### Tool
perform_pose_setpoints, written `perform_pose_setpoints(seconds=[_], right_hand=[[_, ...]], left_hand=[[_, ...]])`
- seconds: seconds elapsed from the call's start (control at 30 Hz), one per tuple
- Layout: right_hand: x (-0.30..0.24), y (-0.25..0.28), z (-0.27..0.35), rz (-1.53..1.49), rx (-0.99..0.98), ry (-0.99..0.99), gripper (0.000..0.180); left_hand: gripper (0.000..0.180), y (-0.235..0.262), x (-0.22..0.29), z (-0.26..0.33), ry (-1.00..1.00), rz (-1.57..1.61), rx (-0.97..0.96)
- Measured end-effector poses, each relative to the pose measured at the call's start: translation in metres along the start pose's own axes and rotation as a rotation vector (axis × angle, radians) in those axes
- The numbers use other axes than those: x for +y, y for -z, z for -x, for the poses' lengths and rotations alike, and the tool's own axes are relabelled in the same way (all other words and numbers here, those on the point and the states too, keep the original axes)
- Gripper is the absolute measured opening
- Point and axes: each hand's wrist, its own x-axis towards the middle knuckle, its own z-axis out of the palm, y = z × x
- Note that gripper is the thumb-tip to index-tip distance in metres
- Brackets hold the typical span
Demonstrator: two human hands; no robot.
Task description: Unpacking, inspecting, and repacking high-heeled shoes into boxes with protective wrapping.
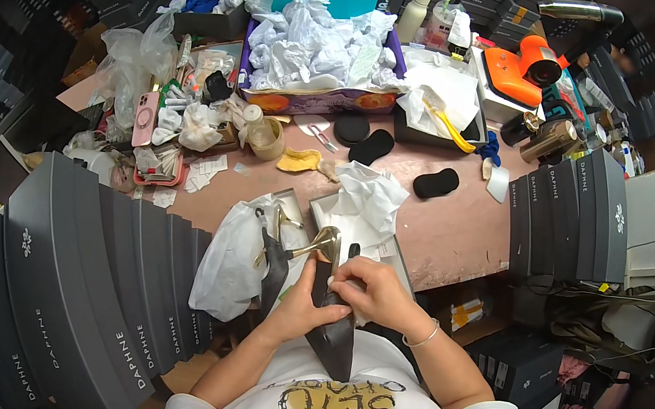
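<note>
Shoe [334,348] is up in both hands, right in front of the shirt [395,375], dark pointy toe aimed back at the wearer and poking out past the fingers. Left grip [302,306] is wrapped round its left side, thumb over the top. Right grip [365,291] is on the other side, fingertips bunched against the edge; can't tell if they're pinching anything, tbh. Second shoe [276,267] sits just left of the left grip, beside some white wrapping [227,261].
</note>
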Motion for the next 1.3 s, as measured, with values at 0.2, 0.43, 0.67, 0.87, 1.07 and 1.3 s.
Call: perform_pose_setpoints(seconds=[0.2, 0.43, 0.67, 0.87, 1.07, 1.3], right_hand=[[0.019, 0.020, -0.044, -0.267, 0.312, -0.052, 0.010], [-0.009, 0.023, -0.024, 0.218, 0.155, 0.259, 0.012], [0.002, 0.037, -0.039, 0.213, 0.350, 0.223, 0.009], [-0.027, 0.017, -0.037, 0.564, 0.092, 0.549, 0.013], [-0.006, 0.056, -0.061, 0.580, 0.348, 0.342, 0.007], [0.015, 0.069, -0.029, 0.351, 0.349, 0.099, 0.008]], left_hand=[[0.099, -0.010, 0.010, -0.001, 0.031, -0.055, -0.021], [0.090, -0.007, 0.018, -0.004, -0.004, -0.126, -0.006], [0.090, -0.008, 0.025, -0.004, -0.004, -0.089, 0.042], [0.083, -0.011, 0.029, -0.004, -0.052, -0.238, 0.076], [0.093, -0.013, 0.043, 0.000, -0.030, -0.279, 0.115], [0.065, 0.009, 0.028, -0.016, -0.093, 0.156, 0.207]])
